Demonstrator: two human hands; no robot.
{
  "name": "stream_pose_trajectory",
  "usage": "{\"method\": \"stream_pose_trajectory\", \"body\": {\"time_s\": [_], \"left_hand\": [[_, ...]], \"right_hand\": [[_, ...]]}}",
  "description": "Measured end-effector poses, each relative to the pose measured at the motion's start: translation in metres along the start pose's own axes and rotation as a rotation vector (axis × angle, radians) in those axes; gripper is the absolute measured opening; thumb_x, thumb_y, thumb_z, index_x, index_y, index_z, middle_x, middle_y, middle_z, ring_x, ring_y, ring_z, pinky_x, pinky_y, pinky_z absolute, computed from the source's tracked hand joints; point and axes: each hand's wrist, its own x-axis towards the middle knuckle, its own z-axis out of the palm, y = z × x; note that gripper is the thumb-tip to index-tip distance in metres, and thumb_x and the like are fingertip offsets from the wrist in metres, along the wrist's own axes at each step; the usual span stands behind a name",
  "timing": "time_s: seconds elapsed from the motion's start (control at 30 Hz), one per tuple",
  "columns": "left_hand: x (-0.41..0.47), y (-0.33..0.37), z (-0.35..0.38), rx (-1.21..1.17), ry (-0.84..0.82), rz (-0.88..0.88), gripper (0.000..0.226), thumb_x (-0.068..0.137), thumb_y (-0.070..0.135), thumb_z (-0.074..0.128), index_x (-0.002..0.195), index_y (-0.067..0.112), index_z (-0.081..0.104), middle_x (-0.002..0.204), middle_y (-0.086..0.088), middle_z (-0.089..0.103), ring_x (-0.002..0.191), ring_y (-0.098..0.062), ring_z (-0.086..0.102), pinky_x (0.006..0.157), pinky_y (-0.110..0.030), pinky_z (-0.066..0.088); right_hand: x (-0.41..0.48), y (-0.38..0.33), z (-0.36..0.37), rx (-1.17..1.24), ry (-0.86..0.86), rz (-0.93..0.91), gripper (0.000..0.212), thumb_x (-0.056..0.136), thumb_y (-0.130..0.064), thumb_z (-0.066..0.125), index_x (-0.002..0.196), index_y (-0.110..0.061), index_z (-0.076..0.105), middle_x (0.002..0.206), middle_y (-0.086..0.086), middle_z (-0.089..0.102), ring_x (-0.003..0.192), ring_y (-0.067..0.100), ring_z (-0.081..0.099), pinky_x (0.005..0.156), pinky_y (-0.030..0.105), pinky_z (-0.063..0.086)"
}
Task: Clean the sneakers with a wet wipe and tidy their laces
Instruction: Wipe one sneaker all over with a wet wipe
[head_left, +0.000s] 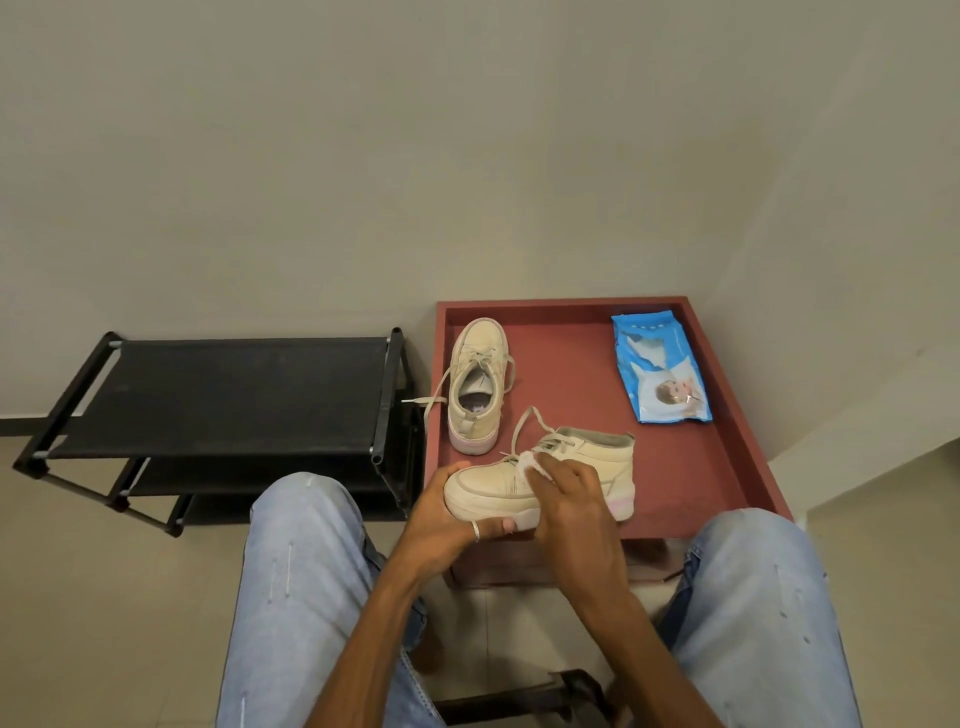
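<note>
Left hand (441, 514) cups sneaker (545, 480) toe; right hand (563, 493) presses wipe (532, 462).

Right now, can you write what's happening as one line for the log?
step: wiping near sneaker | left hand: holds toe | right hand: presses wet wipe on upper | other sneaker: untouched, laces loose | wipes pack: on tray

Red tray table (727, 415), raised rim: one beige sneaker (478, 387) at its far left corner, upright, laces loose over the edge; blue wipes pack (660, 369) lying flat, far right.
</note>
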Motion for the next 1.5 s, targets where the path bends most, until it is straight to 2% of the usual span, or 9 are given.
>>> {"method": "stream_pose_trajectory", "body": {"time_s": [0.2, 0.33, 0.43, 0.67, 0.83, 0.93, 1.13, 1.33, 1.5], "left_hand": [[0.006, 0.002, -0.004, 0.040, -0.020, 0.023, 0.085, 0.053, 0.015, 0.101, 0.126, 0.022, 0.060, 0.115, 0.006, 0.073, 0.104, -0.003, 0.070, 0.087, -0.022, 0.057], [0.006, 0.003, -0.006, 0.047, -0.030, 0.009, 0.081, 0.053, 0.016, 0.101, 0.123, 0.023, 0.061, 0.112, 0.004, 0.074, 0.101, -0.004, 0.070, 0.084, -0.022, 0.058], [0.005, 0.001, -0.007, 0.047, -0.025, -0.005, 0.080, 0.052, 0.016, 0.101, 0.121, 0.024, 0.062, 0.111, 0.004, 0.074, 0.103, -0.007, 0.071, 0.086, -0.024, 0.058], [0.005, 0.003, -0.007, 0.025, -0.028, -0.028, 0.076, 0.059, 0.008, 0.098, 0.123, 0.021, 0.060, 0.112, 0.006, 0.074, 0.100, -0.002, 0.071, 0.083, -0.019, 0.056], [0.005, 0.004, -0.006, 0.034, -0.033, -0.027, 0.077, 0.058, 0.007, 0.097, 0.123, 0.020, 0.060, 0.111, 0.005, 0.073, 0.099, 0.000, 0.070, 0.081, -0.016, 0.056], [0.006, 0.003, -0.007, 0.038, -0.034, -0.030, 0.078, 0.057, 0.009, 0.098, 0.124, 0.020, 0.060, 0.113, 0.004, 0.074, 0.101, -0.003, 0.071, 0.082, -0.018, 0.057], [0.007, 0.003, -0.007, 0.037, -0.031, -0.047, 0.078, 0.058, 0.009, 0.098, 0.125, 0.017, 0.060, 0.113, 0.003, 0.075, 0.100, -0.005, 0.072, 0.081, -0.018, 0.057], [0.004, 0.006, -0.006, 0.042, -0.029, -0.043, 0.075, 0.059, 0.006, 0.097, 0.123, 0.019, 0.059, 0.111, 0.005, 0.073, 0.097, 0.000, 0.070, 0.076, -0.015, 0.055], [0.005, 0.005, -0.006, 0.045, -0.026, -0.039, 0.074, 0.059, 0.007, 0.097, 0.122, 0.020, 0.060, 0.112, 0.004, 0.073, 0.098, -0.002, 0.071, 0.077, -0.015, 0.056]], "right_hand": [[0.008, 0.027, -0.009, -0.001, 0.096, 0.120, 0.053, 0.058, 0.020, 0.069, 0.105, -0.004, 0.071, 0.116, 0.013, 0.066, 0.100, 0.036, 0.060, 0.068, 0.043, 0.059], [-0.005, -0.003, 0.006, 0.022, 0.043, -0.046, 0.058, 0.052, 0.018, 0.070, 0.107, 0.001, 0.070, 0.114, 0.015, 0.066, 0.103, 0.032, 0.061, 0.079, 0.037, 0.058], [-0.003, -0.007, 0.008, 0.035, 0.034, -0.125, 0.046, 0.064, 0.010, 0.061, 0.107, -0.003, 0.071, 0.112, 0.008, 0.068, 0.102, 0.028, 0.059, 0.082, 0.035, 0.055], [0.007, 0.033, -0.004, 0.037, 0.150, 0.130, 0.059, 0.057, 0.023, 0.064, 0.110, -0.003, 0.070, 0.112, 0.012, 0.068, 0.099, 0.034, 0.061, 0.074, 0.043, 0.058], [-0.002, 0.004, 0.010, 0.078, 0.091, 0.043, 0.062, 0.063, 0.019, 0.066, 0.121, -0.002, 0.064, 0.119, 0.017, 0.062, 0.107, 0.032, 0.061, 0.085, 0.038, 0.055], [-0.002, 0.008, 0.005, 0.050, 0.074, -0.017, 0.057, 0.059, 0.017, 0.071, 0.112, -0.004, 0.069, 0.112, 0.014, 0.066, 0.102, 0.031, 0.062, 0.077, 0.037, 0.057], [0.004, 0.039, -0.004, 0.015, 0.135, 0.147, 0.050, 0.060, 0.021, 0.068, 0.103, -0.005, 0.072, 0.111, 0.015, 0.066, 0.097, 0.036, 0.061, 0.060, 0.043, 0.057], [-0.004, 0.012, 0.001, 0.071, 0.063, -0.005, 0.052, 0.059, 0.016, 0.071, 0.103, -0.010, 0.073, 0.108, 0.006, 0.067, 0.098, 0.028, 0.062, 0.063, 0.034, 0.057], [0.002, 0.033, -0.003, 0.045, 0.088, 0.086, 0.043, 0.062, 0.014, 0.074, 0.097, -0.010, 0.076, 0.105, 0.006, 0.071, 0.095, 0.029, 0.063, 0.069, 0.040, 0.057]]}}
